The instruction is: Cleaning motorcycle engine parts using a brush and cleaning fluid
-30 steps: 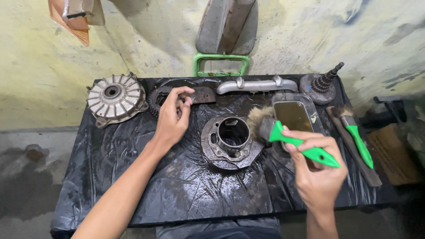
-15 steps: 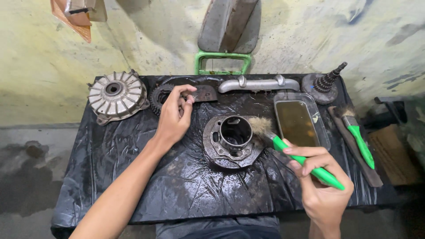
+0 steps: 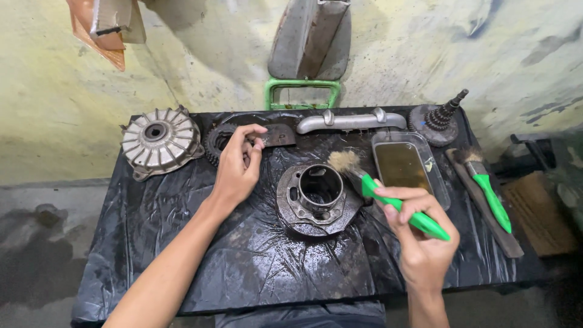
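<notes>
My right hand grips a green-handled paintbrush; its bristles touch the upper right rim of a dirty round engine cylinder in the middle of the table. My left hand reaches to the back of the table, its fingers resting on a dark toothed gear and a flat dark metal piece. I cannot tell whether it grips either one.
Black plastic sheet covers the table. A finned round metal cover lies far left. At the back: a silver pipe, a geared shaft. A clear tray of brownish liquid, second green brush, wooden stick on the right.
My right hand carried the brush left from the liquid tray to the cylinder's rim. My left hand stayed on the gear at the back.
</notes>
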